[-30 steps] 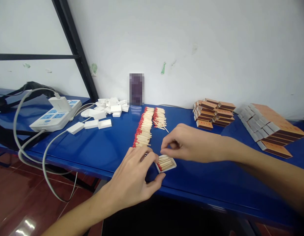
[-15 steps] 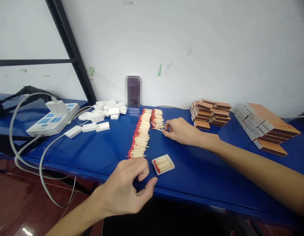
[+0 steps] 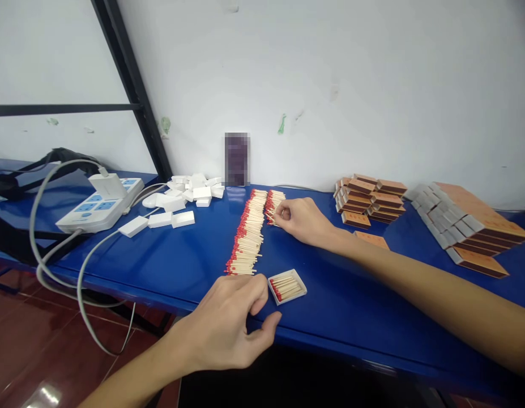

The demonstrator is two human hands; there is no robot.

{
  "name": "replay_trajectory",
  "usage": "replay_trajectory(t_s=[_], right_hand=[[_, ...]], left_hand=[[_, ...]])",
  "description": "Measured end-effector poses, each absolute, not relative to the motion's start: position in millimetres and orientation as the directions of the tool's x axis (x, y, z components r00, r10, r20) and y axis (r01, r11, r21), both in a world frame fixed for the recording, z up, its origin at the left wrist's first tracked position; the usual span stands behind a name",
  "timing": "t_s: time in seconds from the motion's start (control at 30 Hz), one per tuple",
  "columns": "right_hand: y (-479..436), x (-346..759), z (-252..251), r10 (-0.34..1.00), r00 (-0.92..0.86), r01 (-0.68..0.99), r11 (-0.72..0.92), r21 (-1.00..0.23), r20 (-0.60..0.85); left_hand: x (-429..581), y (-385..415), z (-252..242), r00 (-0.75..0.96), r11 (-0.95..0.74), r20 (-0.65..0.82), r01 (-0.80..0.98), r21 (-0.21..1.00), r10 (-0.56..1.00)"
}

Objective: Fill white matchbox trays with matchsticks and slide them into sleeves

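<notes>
My left hand point(image 3: 232, 320) hovers by the front edge, thumb and forefinger apart with nothing between them. Just beyond its fingertips lies a white matchbox tray point(image 3: 305, 291), holding a layer of red-tipped matches point(image 3: 286, 287). My right hand point(image 3: 302, 220) is pinched on matches at the near end of a short row of matches point(image 3: 274, 199); its fingers hide how many it grips. Left of that stretches a longer row of matches point(image 3: 248, 232), red heads to the left, its near end behind my left hand.
White empty trays point(image 3: 203, 192) are heaped at the back left, beside a power strip point(image 3: 96, 207) with cables. Stacked orange matchboxes point(image 3: 370, 198) and a larger block of matchboxes point(image 3: 478, 221) stand on the right. A pixelated dark rectangle point(image 3: 237, 158) leans against the wall.
My right hand has shifted slightly left and closed in on the near end of the short row. My left hand keeps its pose. The whole view has swung a little left.
</notes>
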State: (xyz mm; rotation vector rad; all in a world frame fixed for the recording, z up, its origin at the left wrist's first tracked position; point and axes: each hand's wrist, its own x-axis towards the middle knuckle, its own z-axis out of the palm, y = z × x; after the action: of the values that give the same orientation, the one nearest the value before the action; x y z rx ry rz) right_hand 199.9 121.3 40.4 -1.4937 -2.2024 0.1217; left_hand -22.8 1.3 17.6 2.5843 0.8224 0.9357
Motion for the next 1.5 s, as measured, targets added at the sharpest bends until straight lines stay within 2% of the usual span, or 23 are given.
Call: replay_trajectory(t_s=[0.4, 0.6, 0.77, 0.93, 1.07, 1.27, 1.5], right_hand=[[130.5, 195.2, 37.7, 0.924, -0.290, 0.888, 0.357, -0.289, 0.249], [133.5, 196.5, 37.3, 0.913, -0.330, 0.862, 0.394, -0.319, 0.239], [125.9, 207.9, 37.8, 0.877, -0.367, 0.821, 0.462, -0.334, 0.311], [111.0, 216.9, 30.4, 0.874, -0.429, 0.812, 0.484, -0.325, 0.230], [109.3, 217.8, 24.3, 0.863, -0.422, 0.805, 0.497, -0.323, 0.277], [116.8, 218.6, 16.2, 0.881, -0.323, 0.797, 0.450, -0.403, 0.345], [121.8, 219.2, 19.2, 0.886, -0.354, 0.792, 0.454, -0.407, 0.298]], left_hand=[[-25.4, 0.7, 18.0, 0.756, -0.790, 0.291, 0.456, 0.410, 0.587], [-28.8, 2.6, 22.1, 0.756, -0.777, 0.298, 0.411, 0.477, 0.583], [-30.6, 5.7, 26.7, 0.755, -0.748, 0.285, 0.378, 0.546, 0.590], [-31.6, 7.7, 24.3, 0.733, -0.733, 0.366, 0.260, 0.629, 0.574], [-31.1, 6.7, 23.2, 0.712, -0.693, 0.371, 0.222, 0.686, 0.595], [-27.0, 6.7, 23.7, 0.750, -0.749, 0.374, 0.237, 0.618, 0.546], [-27.3, 6.3, 19.5, 0.754, -0.761, 0.371, 0.253, 0.597, 0.542]])
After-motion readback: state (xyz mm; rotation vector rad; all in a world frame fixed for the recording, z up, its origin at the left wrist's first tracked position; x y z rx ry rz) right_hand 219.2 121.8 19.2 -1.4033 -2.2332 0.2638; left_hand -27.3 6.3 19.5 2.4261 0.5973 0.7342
